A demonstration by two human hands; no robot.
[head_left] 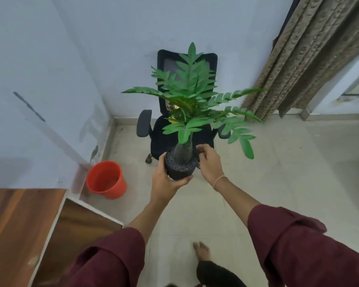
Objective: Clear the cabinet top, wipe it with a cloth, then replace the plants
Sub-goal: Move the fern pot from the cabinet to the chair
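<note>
A green leafy plant (192, 96) stands in a small black pot (179, 169) filled with dark pebbles, held in the air in front of me. My left hand (167, 181) cups the pot from below and the left side. My right hand (209, 164) touches the pot's right rim with curled fingers. The wooden cabinet top (13, 228) lies at the lower left, apart from the plant. No cloth is in view.
A black office chair (164, 137) stands behind the plant in the corner. An orange bucket (106, 180) sits on the tiled floor beside the cabinet. A patterned curtain (311, 59) hangs at the right. My bare foot (201, 250) is on the floor below.
</note>
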